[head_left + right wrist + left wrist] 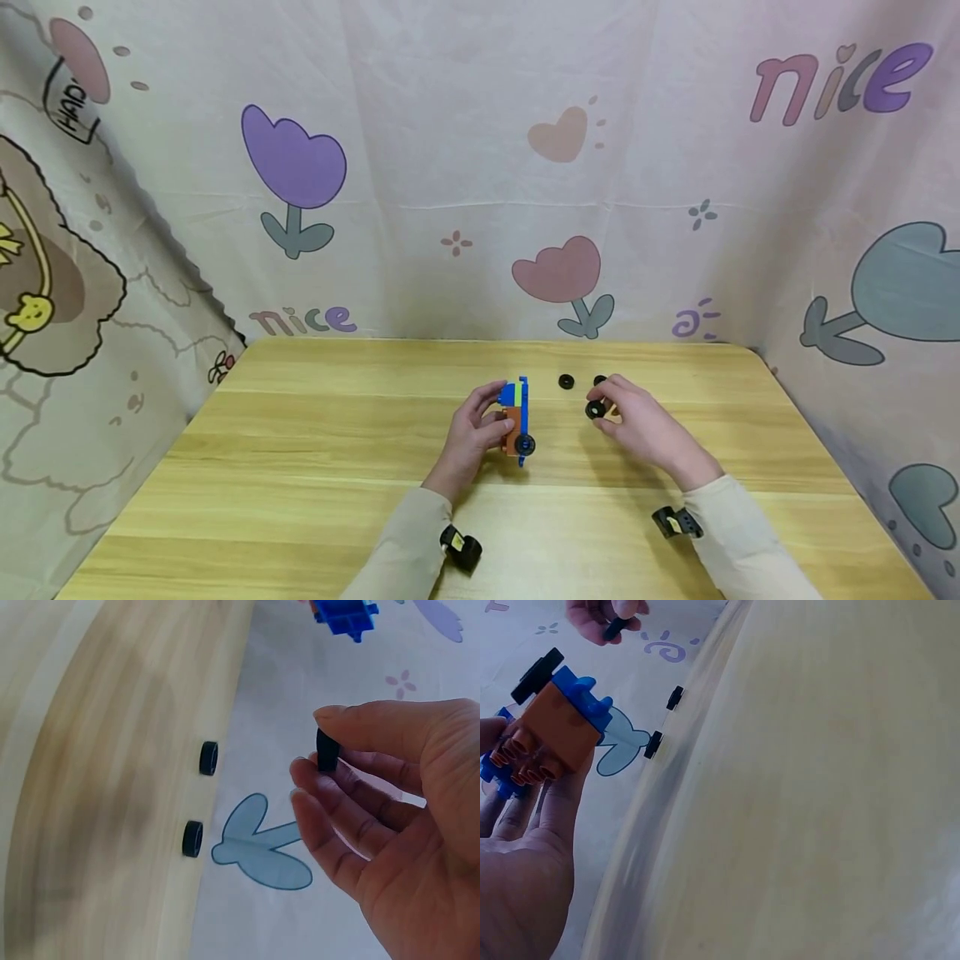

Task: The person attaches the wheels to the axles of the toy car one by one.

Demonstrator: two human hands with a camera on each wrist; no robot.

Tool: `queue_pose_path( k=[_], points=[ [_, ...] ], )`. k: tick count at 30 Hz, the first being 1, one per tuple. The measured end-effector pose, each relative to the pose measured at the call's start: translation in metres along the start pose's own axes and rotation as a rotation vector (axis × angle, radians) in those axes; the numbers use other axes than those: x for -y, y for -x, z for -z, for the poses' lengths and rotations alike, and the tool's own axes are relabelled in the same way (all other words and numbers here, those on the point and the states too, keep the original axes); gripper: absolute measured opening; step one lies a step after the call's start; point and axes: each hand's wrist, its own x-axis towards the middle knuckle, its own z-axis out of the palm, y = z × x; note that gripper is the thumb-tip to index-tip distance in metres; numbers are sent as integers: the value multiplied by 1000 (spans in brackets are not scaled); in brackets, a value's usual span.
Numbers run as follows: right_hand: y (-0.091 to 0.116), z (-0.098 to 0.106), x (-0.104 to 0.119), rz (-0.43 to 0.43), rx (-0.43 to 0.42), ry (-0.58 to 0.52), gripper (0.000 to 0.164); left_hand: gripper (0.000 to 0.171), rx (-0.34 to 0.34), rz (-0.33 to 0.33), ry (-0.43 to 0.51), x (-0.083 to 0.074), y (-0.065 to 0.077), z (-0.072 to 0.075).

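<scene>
My left hand grips a toy vehicle made of building blocks, orange and blue with a bit of light green, tilted on its side above the table. One black wheel is fitted on its near end. In the left wrist view, orange studs face the palm beside the orange block. Between thumb and fingertips, my right hand pinches a small black tire. It is held to the right of the vehicle, apart from it.
Two more black tires lie on the wooden table beyond the hands: one between them, the other partly behind the right fingers. A printed cloth hangs along the table's far edge. Each wrist carries a small black camera.
</scene>
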Motion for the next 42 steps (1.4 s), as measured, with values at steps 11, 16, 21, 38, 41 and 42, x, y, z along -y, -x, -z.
queue_pose_path(
  k=[11,16,21,38,41,42],
  points=[
    [-6,-4,17,54,-12,-10,32,57,0,-11,-1,0,1,0],
    [-11,-5,24,79,-28,-25,32,57,-3,-5,0,1,0,0],
    [-13,-6,30,102,-20,-28,32,57,-10,2,12,2,0,-1],
    [-19,-9,47,211,-147,-81,33,54,-25,10,-11,2,0,-3],
    [-20,-9,50,212,-137,-77,33,54,-24,9,-11,2,0,-4],
    [-21,-10,50,210,-131,-76,33,54,-22,7,-12,2,0,-4]
  ],
)
